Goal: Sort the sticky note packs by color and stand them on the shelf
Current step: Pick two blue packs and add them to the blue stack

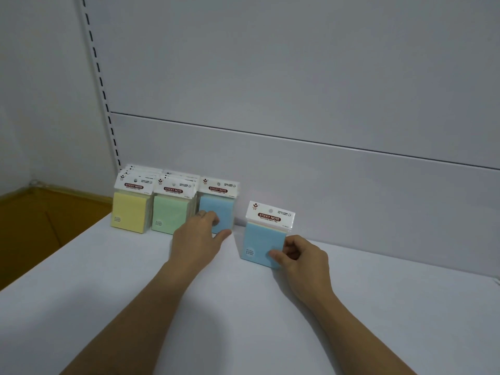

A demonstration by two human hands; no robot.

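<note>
Right hand pinches the near blue pack, covering its lower corner.

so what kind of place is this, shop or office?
Probably a shop display shelf, or its stockroom: a white shelf with a slotted upright beside the back panel, and retail-packed sticky note packs with hang-hole headers standing in colour rows. The right hand holds one more blue pack.

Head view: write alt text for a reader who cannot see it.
The right hand pinches a blue pack upright over the white shelf. The left hand touches a second blue pack standing at the back, beside green packs and yellow packs.
</note>
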